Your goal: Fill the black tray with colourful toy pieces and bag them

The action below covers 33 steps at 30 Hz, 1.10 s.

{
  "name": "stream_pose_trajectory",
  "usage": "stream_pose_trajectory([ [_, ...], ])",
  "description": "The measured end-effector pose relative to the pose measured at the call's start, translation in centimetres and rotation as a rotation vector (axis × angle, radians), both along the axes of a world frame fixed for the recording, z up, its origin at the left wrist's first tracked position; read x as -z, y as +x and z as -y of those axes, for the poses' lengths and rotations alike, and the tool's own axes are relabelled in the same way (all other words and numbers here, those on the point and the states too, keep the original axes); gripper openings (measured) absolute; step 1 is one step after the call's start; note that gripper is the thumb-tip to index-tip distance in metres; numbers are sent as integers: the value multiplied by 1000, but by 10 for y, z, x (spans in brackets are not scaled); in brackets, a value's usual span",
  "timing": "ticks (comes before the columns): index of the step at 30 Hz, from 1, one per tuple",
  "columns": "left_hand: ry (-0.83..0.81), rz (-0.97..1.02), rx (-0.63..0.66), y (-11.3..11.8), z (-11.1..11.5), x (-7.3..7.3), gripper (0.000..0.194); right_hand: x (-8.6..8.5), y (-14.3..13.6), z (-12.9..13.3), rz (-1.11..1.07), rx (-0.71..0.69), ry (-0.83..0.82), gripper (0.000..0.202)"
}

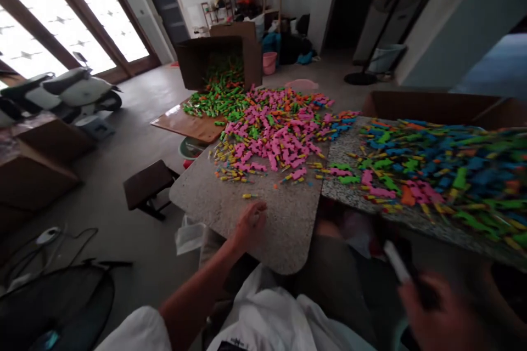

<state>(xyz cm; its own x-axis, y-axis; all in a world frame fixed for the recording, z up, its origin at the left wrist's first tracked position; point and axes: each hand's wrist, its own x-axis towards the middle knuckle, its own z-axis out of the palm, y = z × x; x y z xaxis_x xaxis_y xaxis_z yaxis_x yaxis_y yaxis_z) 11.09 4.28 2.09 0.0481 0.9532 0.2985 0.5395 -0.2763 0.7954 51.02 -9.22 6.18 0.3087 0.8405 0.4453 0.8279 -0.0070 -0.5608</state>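
Note:
My left hand [250, 224] rests at the near part of the speckled stone tabletop [284, 230], its fingers loosely bent and apart, with nothing visible in them. Just beyond it lies a single small yellow piece [249, 196]. Farther back spreads a heap of small pink plastic pieces [274, 137] mixed with yellow, green and orange ones. Low on the right, away from the table, my right hand [432, 307] is blurred by motion. It is closed around a slim dark object with a white strip [396, 261]; the blur hides its kind.
A cardboard box [253, 60] on its side spills green pieces [222, 93] onto a brown board [185, 123]. Blue and green pieces [465, 159] cover the right-hand table. A low stool [149, 184] and a fan [53, 307] stand left, with a scooter [74, 93] behind.

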Motion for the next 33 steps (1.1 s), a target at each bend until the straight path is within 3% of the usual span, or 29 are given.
stream_pose_trajectory([
  [2, -45, 57, 9, -2, 10, -5, 25, 4, -52, -33, 125, -275, 118, 11],
  [5, -78, 135, 21, -12, 24, -8, 33, 7, -144, -59, 293, -605, 94, 10],
  [7, -84, 101, 34, -22, 31, -4, 39, 11, -196, -63, 326, -694, 75, 17],
  [9, -79, 9, 8, -36, 36, 2, 42, 17, -231, -62, 326, -730, 34, 19],
  [13, -47, -190, -46, -60, 40, 14, 39, 23, -250, -70, 320, -889, -103, 28],
  [16, -9, -322, -23, -69, 38, 17, 35, 16, -242, -106, 254, -1060, -268, 20],
  [18, 9, -371, -13, -69, 30, 17, 35, 9, -239, -148, 231, -1013, -369, 12],
  [22, 31, -349, -86, -63, -8, 14, 38, -3, -258, -251, 348, -676, -443, 29],
  [25, 59, -290, -115, -61, -42, 10, 37, -9, -284, -308, 458, -563, -541, 39],
  [28, 91, -252, -130, -68, -64, 7, 37, -11, -303, -339, 512, -534, -619, 39],
  [33, 108, -224, -208, -100, -69, -1, 37, -20, -299, -357, 576, -569, -658, 34],
])
